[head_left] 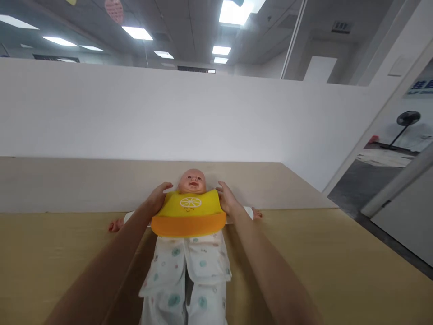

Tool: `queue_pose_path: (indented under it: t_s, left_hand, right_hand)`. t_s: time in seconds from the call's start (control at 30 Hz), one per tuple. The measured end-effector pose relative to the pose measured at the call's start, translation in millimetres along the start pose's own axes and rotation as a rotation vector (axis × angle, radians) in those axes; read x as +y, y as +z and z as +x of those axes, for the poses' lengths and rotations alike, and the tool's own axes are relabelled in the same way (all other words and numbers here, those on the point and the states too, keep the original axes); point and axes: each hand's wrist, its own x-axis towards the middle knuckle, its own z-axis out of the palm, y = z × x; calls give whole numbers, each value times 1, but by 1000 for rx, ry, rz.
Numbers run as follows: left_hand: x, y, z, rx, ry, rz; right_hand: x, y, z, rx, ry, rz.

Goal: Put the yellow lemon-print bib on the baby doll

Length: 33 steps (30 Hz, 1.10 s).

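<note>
A baby doll (192,180) lies on its back, head toward the white wall, arms spread out sideways. It wears white clothes (203,271) with green and grey dots. Over its chest is a yellow bib (203,201) with a white citrus print, a smiling face and an orange pocket along the bottom. My left hand (157,197) is at the bib's upper left edge, fingers stretched toward the doll's head. Opposite it, my right hand (228,198) touches the upper right corner, its fingers apart. My forearms pass over the doll's sleeves.
The doll rests on a light wooden surface (304,253), with a paler raised strip (84,185) behind it. A white partition (152,113) with glass above closes off the back. To the right are a doorway and a black standing fan (408,118).
</note>
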Motion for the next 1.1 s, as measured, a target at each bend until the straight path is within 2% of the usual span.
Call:
queue_pose_path:
  t_s: [0.07, 0.23, 0.37, 0.43, 0.6, 0.77, 0.93, 1.1]
  left_hand:
    - [-1, 3, 9, -109, -65, -68]
    - [-7, 7, 23, -87, 29, -193]
    - [-11, 6, 16, -184, 21, -259]
    - [-15, 7, 7, -217, 50, -314]
    - [-30, 12, -25, -177, 195, -386]
    - [-55, 11, -66, -200, 292, -381]
    - [-88, 6, -101, -223, 227, -360]
    - [-124, -5, -119, -166, 247, -309]
  right_hand:
    - [0, 2, 11, -48, 33, -28]
    - [8, -3, 30, -137, 40, -51]
    - [16, -6, 28, -204, 19, 54]
    - [18, -5, 17, -187, -2, 90]
    - [27, -10, -21, -164, -49, 99]
    - [54, -24, -52, -239, -114, 158]
    - [79, -36, -93, -312, -174, 197]
    - [99, -45, -138, -307, -183, 178]
